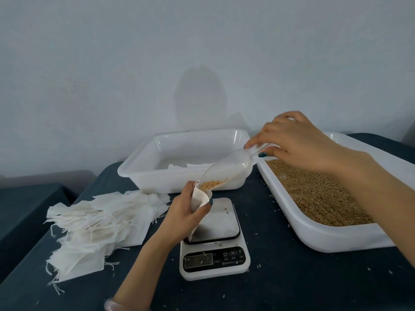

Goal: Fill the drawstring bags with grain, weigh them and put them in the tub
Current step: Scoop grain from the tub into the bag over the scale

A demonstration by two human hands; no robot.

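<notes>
Two closed grips: left hand (pixel 182 213) around drawstring bag (pixel 199 197), right hand (pixel 292 140) around scoop (pixel 233 165).

A bare pale wall (pixel 112 63) faces me, a soft shadow (pixel 202 93) on it; my table (pixel 292 279) wears dark cloth, another dark surface (pixel 27 205) left.

The dark table (pixel 280 277) bears a tub (pixel 161 182), a grain tray (pixel 314 234), a scale (pixel 216 223) and empty bags (pixel 98 223).
</notes>
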